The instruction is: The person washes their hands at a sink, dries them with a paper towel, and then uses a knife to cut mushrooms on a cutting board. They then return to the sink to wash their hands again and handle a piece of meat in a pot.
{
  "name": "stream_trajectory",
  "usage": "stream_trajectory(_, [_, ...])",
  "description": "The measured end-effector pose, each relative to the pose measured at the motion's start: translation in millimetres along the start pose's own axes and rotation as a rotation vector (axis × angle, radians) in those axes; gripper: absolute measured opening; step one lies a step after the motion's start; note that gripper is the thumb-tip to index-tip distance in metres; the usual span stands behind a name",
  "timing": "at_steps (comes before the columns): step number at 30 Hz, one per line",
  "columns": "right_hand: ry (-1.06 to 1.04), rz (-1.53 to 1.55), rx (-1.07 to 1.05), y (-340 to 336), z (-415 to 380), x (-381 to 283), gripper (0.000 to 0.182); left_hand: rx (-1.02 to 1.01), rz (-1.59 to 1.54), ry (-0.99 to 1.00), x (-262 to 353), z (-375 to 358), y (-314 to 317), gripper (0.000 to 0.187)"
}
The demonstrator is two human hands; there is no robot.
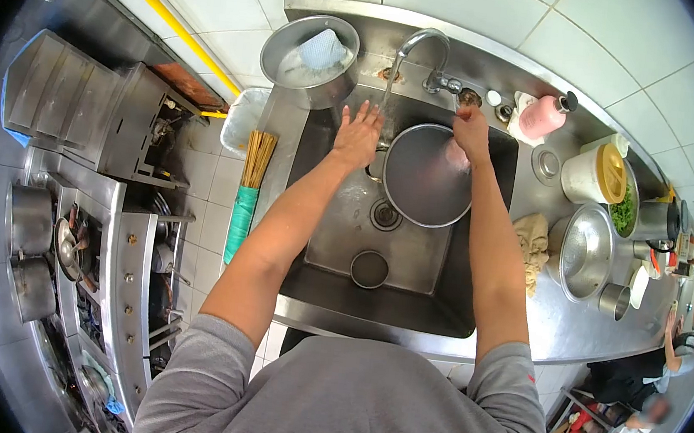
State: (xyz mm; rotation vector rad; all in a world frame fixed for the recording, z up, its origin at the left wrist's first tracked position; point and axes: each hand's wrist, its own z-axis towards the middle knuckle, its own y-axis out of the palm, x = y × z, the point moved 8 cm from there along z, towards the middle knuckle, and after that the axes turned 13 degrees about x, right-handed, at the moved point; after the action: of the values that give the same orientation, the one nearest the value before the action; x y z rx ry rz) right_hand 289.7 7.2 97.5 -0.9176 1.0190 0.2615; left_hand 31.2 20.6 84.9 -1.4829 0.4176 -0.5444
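Water runs from the curved faucet into the steel sink. My left hand is beside the stream with its fingers spread, and nothing is in it. A large round pan leans inside the sink on the right. At the pan's upper right edge is my right hand, its fingers closed and pointing up toward a brown scrubber behind the sink; what they hold, if anything, I cannot make out. A small round ring-shaped piece lies on the sink floor below the drain.
A pot with a light blue cloth stands at the back left. To the right are a pink soap bottle, a yellow-lidded tub, a metal bowl and a cloth. People work at far right; a stove stands left.
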Motion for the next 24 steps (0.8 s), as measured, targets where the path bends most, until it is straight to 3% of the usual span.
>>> stream_trajectory(2, [0.058,0.073,-0.14,13.0,5.5,0.4,0.024,-0.037,0.006,-0.003,1.0,-2.9,-3.7,0.086])
stream_trajectory(5, [-0.004,0.073,-0.097,3.9,13.2,-47.1,0.022,-0.054,0.011,-0.004,-0.8,-7.4,-3.9,0.083])
stream_trajectory(8, [0.03,0.57,0.15,1.5,28.5,-73.4,0.015,-0.05,0.061,0.013,-3.5,-16.0,3.4,0.08])
stream_trajectory(10, [-0.012,0.649,0.187,-10.4,34.0,-102.6,0.014,-0.052,0.067,0.02,-4.1,-24.0,1.7,0.078])
stream_trajectory(12, [-0.013,0.662,0.075,-7.5,29.1,-110.5,0.014,-0.061,0.082,0.029,-4.7,-34.9,3.3,0.077])
stream_trajectory(15, [-0.015,0.441,-0.256,8.4,8.2,-99.3,0.018,-0.071,0.12,0.05,-6.9,-47.7,9.0,0.075])
stream_trajectory(18, [-0.198,0.182,-0.213,10.2,-32.7,-73.6,0.028,-0.069,0.154,0.067,-8.9,-60.5,13.9,0.073])
stream_trajectory(21, [-0.183,-0.109,-0.199,-2.6,-82.6,-43.8,0.033,-0.064,0.17,0.087,-7.7,-75.5,15.2,0.071])
stream_trajectory(24, [-0.095,0.011,-0.295,-3.1,-124.6,6.1,0.034,-0.091,0.191,0.102,-8.3,-91.6,18.0,0.069])
